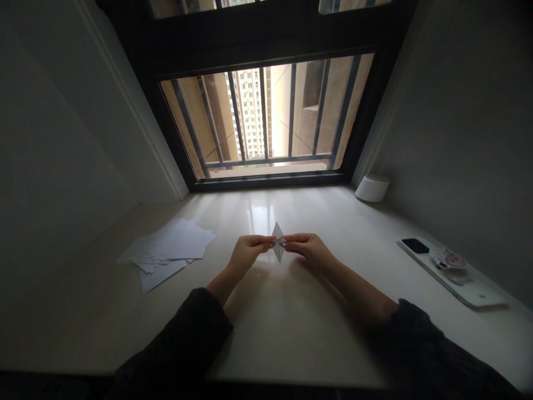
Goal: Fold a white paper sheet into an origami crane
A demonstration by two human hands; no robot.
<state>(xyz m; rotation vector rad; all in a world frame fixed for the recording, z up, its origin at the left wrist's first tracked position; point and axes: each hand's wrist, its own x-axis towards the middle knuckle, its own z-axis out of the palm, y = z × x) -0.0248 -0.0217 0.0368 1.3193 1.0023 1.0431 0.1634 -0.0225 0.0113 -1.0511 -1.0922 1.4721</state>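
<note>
A small folded piece of white paper (277, 254) with pointed top and bottom ends is held just above the sill, at the middle of the head view. My left hand (249, 250) pinches its left side between thumb and fingers. From the right, my right hand (308, 247) pinches the opposite side in the same way. The fingertips of both hands nearly meet at the paper's middle and cover part of its folds. Dark sleeves reach partway up both forearms.
On the pale, shiny windowsill (266, 328), a loose pile of white paper sheets (175, 244) lies at left. A phone (452, 272) with a round grip on its back rests at right. Near the window frame (270, 182) stands a white cylindrical object (372, 189). Walls flank both sides.
</note>
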